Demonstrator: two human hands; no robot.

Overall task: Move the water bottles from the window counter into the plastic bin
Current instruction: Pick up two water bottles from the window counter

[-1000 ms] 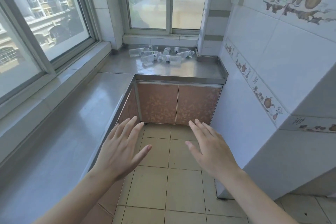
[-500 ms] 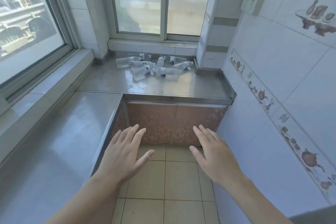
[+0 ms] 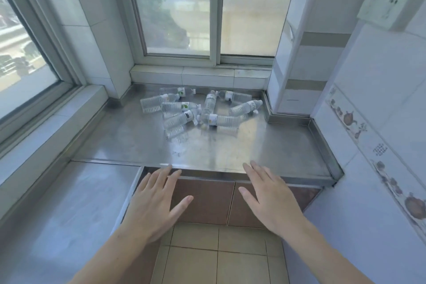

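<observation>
Several clear plastic water bottles [image 3: 198, 110] lie on their sides in a loose pile at the back of the steel window counter [image 3: 265, 150], just under the window. My left hand [image 3: 154, 203] and my right hand [image 3: 269, 200] are held out flat, fingers straight, in front of the counter's front edge. Both hands are empty and well short of the bottles. No plastic bin is in view.
A second steel counter [image 3: 57, 214] runs along the left under a side window. Brown cabinet doors [image 3: 202, 200] sit below the counter. A tiled wall [image 3: 380, 122] with a switch plate [image 3: 383, 7] closes the right side. Tiled floor [image 3: 216, 256] is below.
The view has moved forward toward the window counter, so the bottles look nearer and larger. Both hands stay flat and empty, now reaching the counter's front edge.
</observation>
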